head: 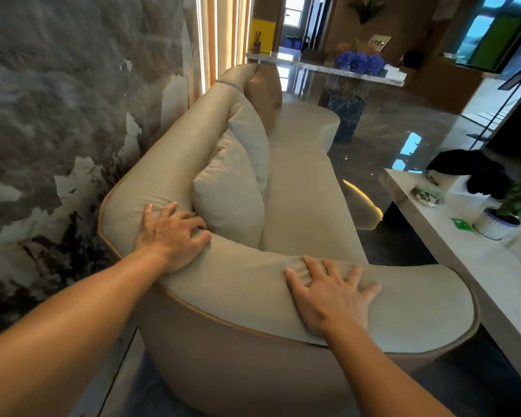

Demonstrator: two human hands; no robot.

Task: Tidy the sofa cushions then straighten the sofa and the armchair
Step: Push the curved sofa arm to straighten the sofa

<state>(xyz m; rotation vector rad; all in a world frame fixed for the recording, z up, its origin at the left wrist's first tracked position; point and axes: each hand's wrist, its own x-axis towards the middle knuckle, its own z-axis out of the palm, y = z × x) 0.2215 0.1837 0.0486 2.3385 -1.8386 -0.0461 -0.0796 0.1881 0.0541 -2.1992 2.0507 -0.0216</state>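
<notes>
A long beige sofa [301, 188] runs away from me along the marble wall. Both hands rest on its near curved armrest. My left hand [172, 233] presses on the corner where armrest meets backrest, fingers curled over the inner edge. My right hand [331, 290] lies flat, fingers spread, on the armrest top, wrinkling the fabric. A pale cushion [229, 203] leans against the backrest just beyond my left hand, a second pale cushion [250, 136] behind it, and a tan cushion [265, 91] at the far end. No armchair is in view.
A white coffee table [451, 251] stands close on the right with a potted plant [506, 215], a black cloth [475, 170] and small items. The marble wall [57, 115] is tight against the sofa's left. A console with blue flowers [358, 61] stands beyond.
</notes>
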